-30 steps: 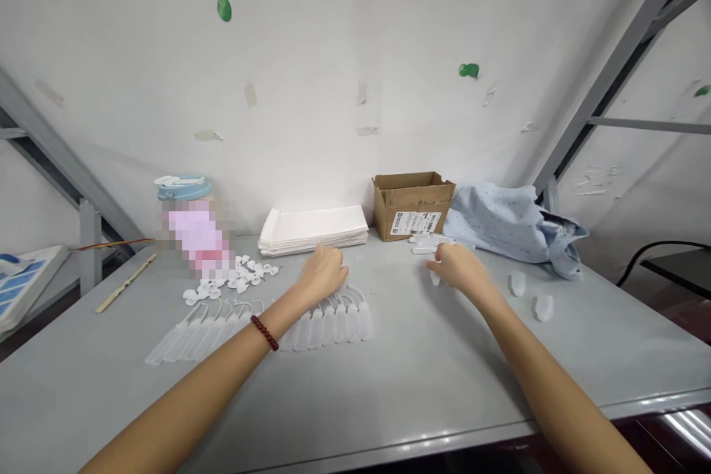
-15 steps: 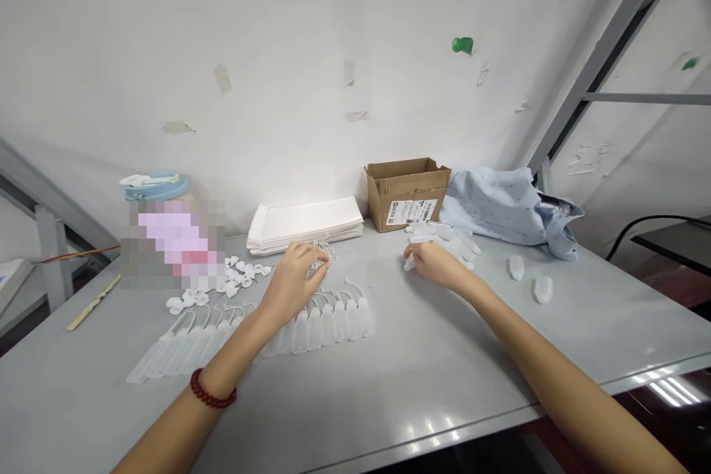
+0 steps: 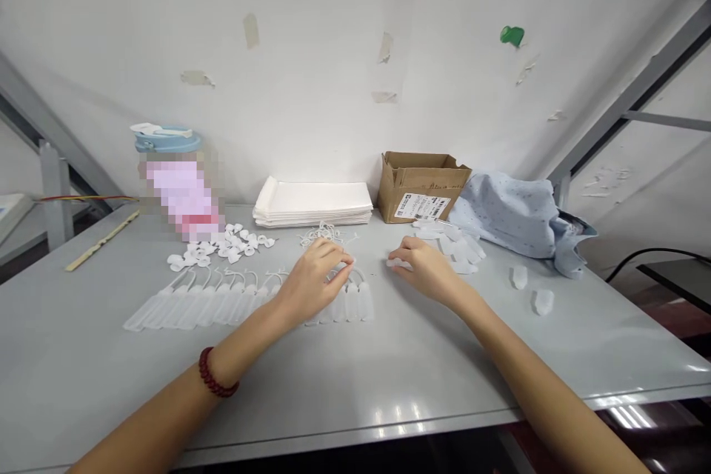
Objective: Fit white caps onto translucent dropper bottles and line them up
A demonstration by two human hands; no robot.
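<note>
My left hand (image 3: 319, 278) is closed in a pinch above the right part of a row of translucent plastic sleeves (image 3: 222, 304) with white cord loops at their tops. A tiny pale bit shows at its fingertips, too small to name. Just behind it lies a small tangle of white cords (image 3: 322, 233). To the right, my right hand (image 3: 425, 266) pinches one translucent plastic sleeve (image 3: 396, 264), partly hidden by the fingers. Beyond that hand is a loose pile of similar sleeves (image 3: 458, 244).
White caps (image 3: 236, 241) lie scattered at left, near a blue-lidded container (image 3: 167, 139). A stack of white paper (image 3: 316, 204), a cardboard box (image 3: 419, 189) and a light blue cloth (image 3: 505, 218) line the wall. Two loose sleeves (image 3: 543, 302) lie at right; a yellowish stick (image 3: 103, 241) at far left.
My left hand has moved right, away from the cord tangle and closer to my right hand. The right hand has brought its sleeve slightly left. The camera view has shifted.
</note>
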